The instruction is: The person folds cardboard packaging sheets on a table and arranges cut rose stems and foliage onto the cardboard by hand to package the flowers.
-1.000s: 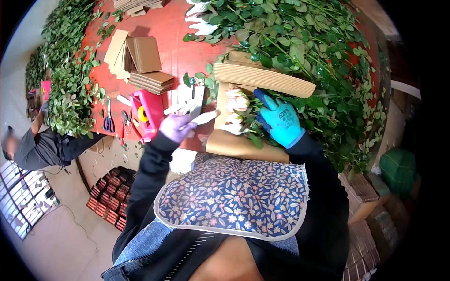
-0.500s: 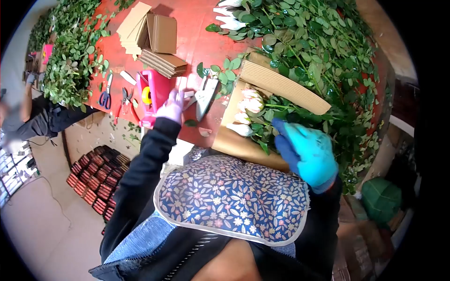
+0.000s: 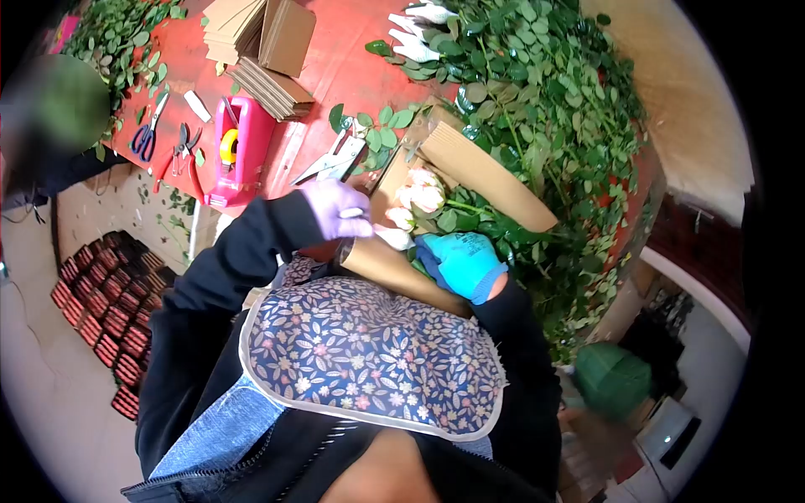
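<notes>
My left hand [image 3: 337, 210], in a pale purple glove, has its fingers curled in a pinch just left of a white rose bud [image 3: 394, 237]. A small pale bit shows at its fingers, too small to name. My right hand [image 3: 463, 263], in a teal and dark blue glove, is closed behind that bud, where the stem is hidden. Pinkish-white roses [image 3: 422, 191] lie just above on brown corrugated cardboard [image 3: 486, 176], which is folded partly over their leafy stems. A brown paper roll [image 3: 402, 274] edges the near side, against the floral apron [image 3: 377, 352].
On the red table [image 3: 344, 42] are a pink tape dispenser [image 3: 243, 151], scissors [image 3: 149, 130], red-handled pruners [image 3: 180, 158], a stapler-like metal tool [image 3: 335, 158] and cardboard pieces [image 3: 272, 84]. Leafy stems [image 3: 545, 101] heap at the right. Another person [image 3: 50, 117] stands at the far left.
My left hand has moved from beside the tape dispenser and metal tool to the white bud. My right hand has come in left and closed near it. The view has shifted.
</notes>
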A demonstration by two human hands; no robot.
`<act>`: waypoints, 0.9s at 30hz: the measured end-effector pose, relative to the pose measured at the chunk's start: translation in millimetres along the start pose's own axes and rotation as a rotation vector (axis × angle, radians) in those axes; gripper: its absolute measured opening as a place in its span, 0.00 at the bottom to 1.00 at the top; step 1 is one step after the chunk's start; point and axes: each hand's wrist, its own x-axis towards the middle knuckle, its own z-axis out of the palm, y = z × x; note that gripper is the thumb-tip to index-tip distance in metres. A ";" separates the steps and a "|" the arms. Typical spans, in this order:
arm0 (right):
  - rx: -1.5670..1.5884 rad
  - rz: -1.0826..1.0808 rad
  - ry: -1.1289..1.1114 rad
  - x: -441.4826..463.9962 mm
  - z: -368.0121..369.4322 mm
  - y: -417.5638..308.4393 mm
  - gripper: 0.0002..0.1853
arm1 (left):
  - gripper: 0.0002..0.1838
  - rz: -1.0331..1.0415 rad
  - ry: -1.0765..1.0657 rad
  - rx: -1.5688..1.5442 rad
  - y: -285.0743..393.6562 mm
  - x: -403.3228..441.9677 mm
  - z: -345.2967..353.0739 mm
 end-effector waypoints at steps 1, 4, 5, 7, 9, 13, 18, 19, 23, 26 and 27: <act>-0.011 0.018 -0.041 1.8 -3.8 -2.4 0.11 | 0.21 -0.096 -0.106 0.126 8.9 9.1 1.6; 0.011 0.048 -0.075 2.5 -6.7 -3.0 0.13 | 0.17 -0.075 -0.264 0.070 -1.1 27.1 16.0; -0.003 0.046 -0.086 3.1 -7.6 -3.0 0.13 | 0.17 -0.070 -0.250 0.060 -6.2 29.5 19.3; 0.068 0.094 -0.092 4.8 -7.0 -5.9 0.14 | 0.15 0.016 -0.247 0.211 -12.0 33.8 22.8; 0.089 0.095 -0.054 6.0 -1.2 -2.7 0.13 | 0.11 0.009 -0.351 0.274 -18.0 40.6 22.8; 0.056 0.051 -0.105 7.6 19.2 8.4 0.12 | 0.07 0.233 -0.097 0.117 -36.1 26.0 31.7; 0.007 0.050 -0.087 6.9 15.3 1.1 0.13 | 0.06 0.189 0.076 0.068 -41.2 3.6 27.5; 0.010 0.049 -0.092 7.1 14.5 0.6 0.13 | 0.06 0.215 0.144 0.072 -45.5 -3.1 25.9; -0.041 0.033 -0.117 7.1 19.2 5.7 0.12 | 0.07 -0.108 0.211 0.202 -36.6 -63.4 -21.2; -0.155 0.005 -0.139 12.0 10.9 -3.5 0.10 | 0.06 -0.319 0.083 0.100 -22.3 -128.7 -16.0; -0.147 0.001 -0.143 13.2 9.3 -5.5 0.10 | 0.07 -0.422 0.077 0.074 -26.2 -153.6 -7.8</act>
